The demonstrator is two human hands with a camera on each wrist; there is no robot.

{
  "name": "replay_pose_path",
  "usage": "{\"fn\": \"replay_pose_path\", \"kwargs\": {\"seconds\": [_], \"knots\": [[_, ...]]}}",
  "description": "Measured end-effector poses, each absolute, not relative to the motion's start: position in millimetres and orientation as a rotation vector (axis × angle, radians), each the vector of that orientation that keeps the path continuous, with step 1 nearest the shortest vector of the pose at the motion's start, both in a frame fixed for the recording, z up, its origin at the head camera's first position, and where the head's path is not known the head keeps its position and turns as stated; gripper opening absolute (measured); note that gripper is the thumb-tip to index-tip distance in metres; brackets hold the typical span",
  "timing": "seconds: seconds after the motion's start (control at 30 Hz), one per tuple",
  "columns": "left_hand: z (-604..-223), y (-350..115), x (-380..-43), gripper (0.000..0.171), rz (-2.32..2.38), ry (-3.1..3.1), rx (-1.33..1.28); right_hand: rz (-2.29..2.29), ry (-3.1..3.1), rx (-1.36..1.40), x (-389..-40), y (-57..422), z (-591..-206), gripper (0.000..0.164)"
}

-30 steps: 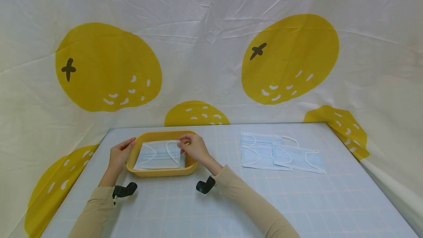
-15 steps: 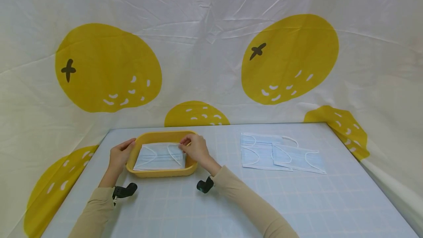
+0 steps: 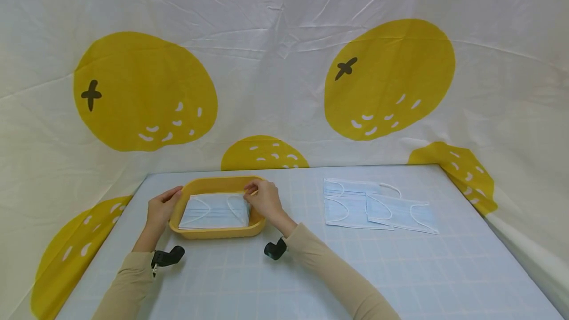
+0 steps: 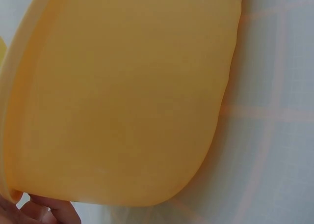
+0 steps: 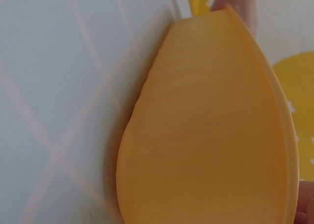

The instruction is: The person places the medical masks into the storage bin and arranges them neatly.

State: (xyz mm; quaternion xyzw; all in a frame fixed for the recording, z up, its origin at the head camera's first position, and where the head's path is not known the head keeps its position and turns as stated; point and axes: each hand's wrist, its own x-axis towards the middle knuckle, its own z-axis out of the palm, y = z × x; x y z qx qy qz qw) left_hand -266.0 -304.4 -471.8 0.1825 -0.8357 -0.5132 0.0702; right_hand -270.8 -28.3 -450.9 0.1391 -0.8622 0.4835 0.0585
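A yellow tray point(image 3: 213, 233) stands at the back left of the table. Inside it lies a light blue face mask point(image 3: 215, 211) with white ear loops, apparently on top of others. My left hand point(image 3: 159, 211) grips the tray's left end at the rim; its fingers point(image 4: 64, 211) show at the rim in the left wrist view. My right hand point(image 3: 266, 201) reaches over the tray's right end and pinches the upper right corner of the face mask. Its fingertips are partly hidden, and the tray's wall covers most of the right wrist view.
More face masks point(image 3: 355, 211) lie overlapping on the table to the right of the tray. A pale blue checked cloth covers the table point(image 3: 311, 280). Behind it hangs a white curtain point(image 3: 275, 93) with yellow fruit prints.
The face mask in the tray has shifted slightly right and lower, now lying flatter over the stack. My right hand has moved a little right with its corner. The left hand stays put.
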Motion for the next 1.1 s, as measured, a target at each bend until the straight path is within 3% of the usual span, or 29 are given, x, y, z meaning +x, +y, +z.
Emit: {"fn": "replay_pose_path", "kwargs": {"seconds": [0.53, 1.1], "knots": [[-471.3, -304.0, -264.4, 0.047, -1.525, -2.503, 0.521, 1.478, -2.546, 0.505, -259.5, -8.5, -436.1, 0.019], [-472.0, -303.7, -262.9, 0.05, -1.535, -2.528, 0.514, 1.448, -2.445, 0.573, -252.4, 58.6, -424.6, 0.023]]}}
